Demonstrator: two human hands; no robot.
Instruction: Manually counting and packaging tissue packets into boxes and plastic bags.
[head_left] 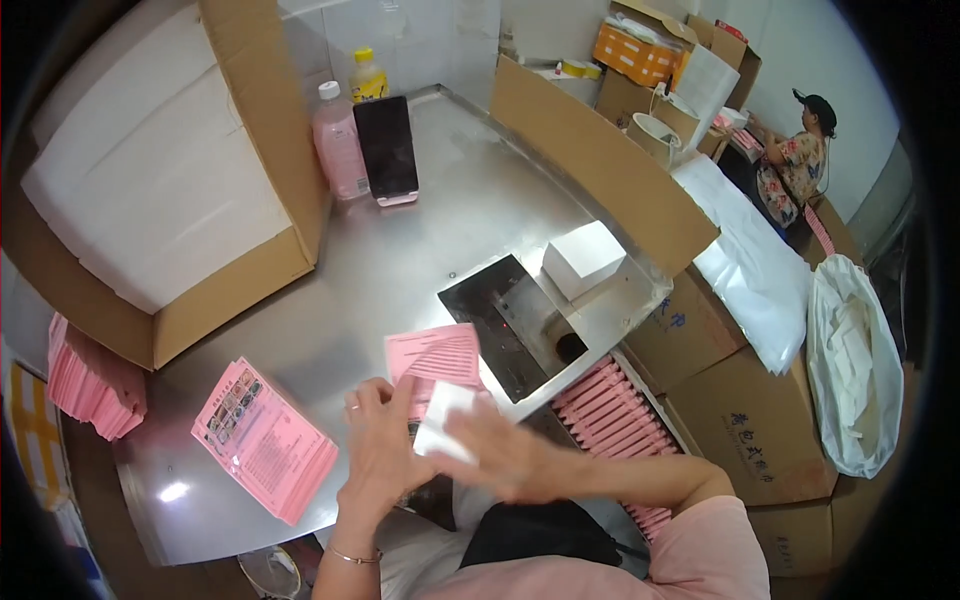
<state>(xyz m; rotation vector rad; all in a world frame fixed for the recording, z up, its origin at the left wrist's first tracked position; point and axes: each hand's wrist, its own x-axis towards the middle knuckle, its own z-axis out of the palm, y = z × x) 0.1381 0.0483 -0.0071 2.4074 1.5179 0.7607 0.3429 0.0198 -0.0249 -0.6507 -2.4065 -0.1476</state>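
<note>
L hand's in close, fingertips pinched narrow at the near L edge of the pink sleeve (433, 347) — L hand (378, 445) looks like the anchor; R hand (515, 455), a blur, is over the white pad (440, 422), exact grip can't tell. Sleeve & pad meet at the table's (430, 240) near side, just L of the black inset (482, 315). Technique, imo: steady L, pad square w/ the sleeve, flat pressure — ease off asap if pink creases.
</note>
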